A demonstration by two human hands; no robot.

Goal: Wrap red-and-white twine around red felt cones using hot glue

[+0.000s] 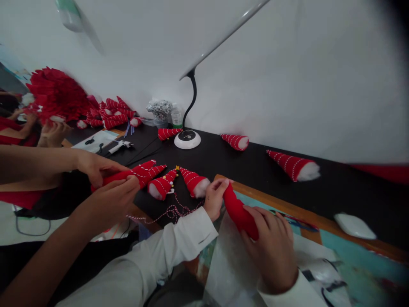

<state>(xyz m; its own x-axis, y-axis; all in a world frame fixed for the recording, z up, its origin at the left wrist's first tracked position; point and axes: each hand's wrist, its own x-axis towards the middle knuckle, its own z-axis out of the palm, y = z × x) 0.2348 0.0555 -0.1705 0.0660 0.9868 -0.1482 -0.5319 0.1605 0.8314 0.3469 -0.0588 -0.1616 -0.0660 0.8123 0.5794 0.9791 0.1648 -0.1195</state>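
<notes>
Between my two hands is a plain red felt cone (238,209), held at a slant above the work mat. My left hand (215,198) pinches its narrow upper end. My right hand (271,238) wraps round the wide lower end, so that part is mostly hidden. Close by my left hand lies a red cone with white stitched lines and white stuffing at its base (194,183). Beside that one rests a similar cone decorated with a yellow star and small beads (162,185). Red-and-white twisted cord (174,211) lies loosely tangled below them.
At left, a co-worker's hands (111,185) hold striped red cones. A desk lamp (187,139) stands near the wall; two stuffed cones (235,141) (294,165) lie along the black table. A glue gun (119,146), a white case (355,226) and piled red felt pieces (59,96) are also around.
</notes>
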